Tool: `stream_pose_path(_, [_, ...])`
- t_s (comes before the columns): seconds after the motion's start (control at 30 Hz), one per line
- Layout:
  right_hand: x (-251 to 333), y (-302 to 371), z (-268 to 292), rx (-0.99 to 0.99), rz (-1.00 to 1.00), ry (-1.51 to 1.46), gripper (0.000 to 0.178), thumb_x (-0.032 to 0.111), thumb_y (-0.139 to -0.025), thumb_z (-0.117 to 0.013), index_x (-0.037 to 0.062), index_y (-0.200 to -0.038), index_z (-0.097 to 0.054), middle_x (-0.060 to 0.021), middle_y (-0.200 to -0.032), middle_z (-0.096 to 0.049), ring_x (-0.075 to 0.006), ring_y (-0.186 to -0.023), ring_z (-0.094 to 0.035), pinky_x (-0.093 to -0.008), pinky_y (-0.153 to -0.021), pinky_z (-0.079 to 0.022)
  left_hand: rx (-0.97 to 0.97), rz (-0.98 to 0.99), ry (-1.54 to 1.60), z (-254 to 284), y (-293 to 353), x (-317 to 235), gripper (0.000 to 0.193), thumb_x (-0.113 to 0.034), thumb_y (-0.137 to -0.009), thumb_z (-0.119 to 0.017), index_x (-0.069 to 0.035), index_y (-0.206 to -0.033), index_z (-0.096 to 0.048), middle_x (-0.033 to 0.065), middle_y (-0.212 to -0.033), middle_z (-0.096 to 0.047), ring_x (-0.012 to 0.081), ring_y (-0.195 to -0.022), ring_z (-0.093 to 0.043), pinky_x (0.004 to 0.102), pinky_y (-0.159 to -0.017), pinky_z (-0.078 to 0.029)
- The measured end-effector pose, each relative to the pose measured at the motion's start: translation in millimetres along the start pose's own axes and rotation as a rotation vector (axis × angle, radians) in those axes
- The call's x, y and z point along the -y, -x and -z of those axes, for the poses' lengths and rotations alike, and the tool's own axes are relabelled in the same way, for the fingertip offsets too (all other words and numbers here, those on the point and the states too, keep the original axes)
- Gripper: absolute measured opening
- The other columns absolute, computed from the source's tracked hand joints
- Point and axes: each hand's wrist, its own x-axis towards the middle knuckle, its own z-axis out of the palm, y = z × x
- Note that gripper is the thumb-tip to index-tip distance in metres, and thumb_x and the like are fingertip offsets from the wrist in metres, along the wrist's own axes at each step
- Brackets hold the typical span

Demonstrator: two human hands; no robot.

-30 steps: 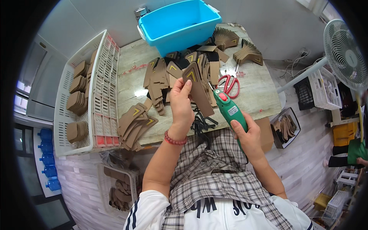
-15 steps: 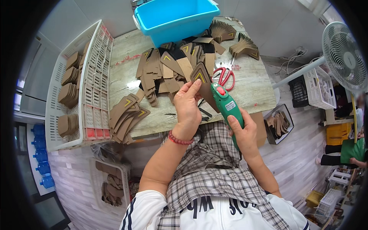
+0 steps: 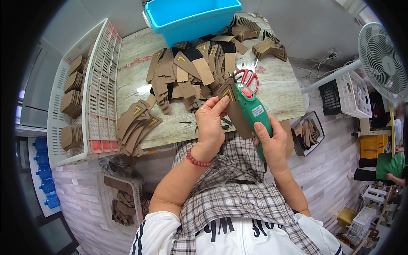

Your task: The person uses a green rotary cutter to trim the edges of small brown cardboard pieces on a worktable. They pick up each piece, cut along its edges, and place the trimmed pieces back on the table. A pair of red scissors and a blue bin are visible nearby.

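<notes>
My left hand (image 3: 211, 127) pinches a brown cardboard piece (image 3: 233, 106) between thumb and fingertips, lifted above the table's (image 3: 280, 91) near edge so its pointed, yellow-marked end meets the tool. My right hand (image 3: 272, 144) wraps fully around the green handheld tool (image 3: 253, 112), nose angled at that tip. Loose cardboard pieces (image 3: 191, 72) and red scissors (image 3: 248, 78) lie just beyond.

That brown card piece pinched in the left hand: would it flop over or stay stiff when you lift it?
Probably fairly stiff: the card piece stands straight though the left hand pinches only one edge. Likely light, since a few fingers carry it. It looks flat and thin, so it should slide, not roll, and might crease if squeezed.
</notes>
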Motion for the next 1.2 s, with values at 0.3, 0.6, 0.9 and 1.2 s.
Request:
stream_pose_path(0.3, [1.7,2.2,8.0,0.042,-0.020,-0.014,0.043,0.029,-0.091,-0.065,-0.0003,-0.122,-0.057,-0.0017,-0.078,-0.060,-0.0042,-0.057,-0.050,-0.0188,-0.051,-0.041,0.030,-0.122,-0.085,7.5,-1.9,-13.5,0.013,-0.008,-0.092,-0.061,0.001,-0.101,-0.065,0.0030,-0.088,-0.068,0.0065,-0.073,-0.061,0.0199,-0.065,-0.049])
stream_pose_path(0.6, [0.7,3.1,10.0,0.053,-0.011,0.032,0.043,0.028,-0.091,-0.065,-0.0011,-0.122,-0.056,-0.0025,-0.078,-0.061,-0.0046,-0.057,-0.050,-0.0188,-0.052,-0.042,0.082,-0.248,-0.236,17.2,-8.8,-26.1,0.015,-0.006,-0.094,-0.058,0.002,-0.105,-0.065,0.0044,-0.093,-0.069,0.0069,-0.078,-0.062,0.0193,-0.069,-0.050])
stream_pose_path(0.9, [1.5,5.4,12.8,0.076,-0.036,-0.009,0.042,0.024,-0.090,-0.068,-0.0009,-0.122,-0.057,0.0021,-0.075,-0.056,-0.0039,-0.058,-0.048,-0.0199,-0.052,-0.040,0.156,-0.334,-0.435,30.3,-17.3,-38.8,0.016,-0.006,-0.093,-0.059,0.004,-0.106,-0.064,0.0032,-0.094,-0.067,0.0058,-0.080,-0.060,0.0191,-0.072,-0.049])
stream_pose_path(1.2, [1.8,6.0,16.9,0.137,-0.059,-0.001,0.042,0.025,-0.089,-0.068,-0.0004,-0.121,-0.058,0.0008,-0.077,-0.057,-0.0040,-0.060,-0.049,-0.0202,-0.053,-0.042,0.238,-0.379,-0.718,45.4,-27.0,-61.9,0.013,-0.005,-0.091,-0.062,0.003,-0.100,-0.066,0.0028,-0.089,-0.066,0.0055,-0.077,-0.060,0.0191,-0.071,-0.049])
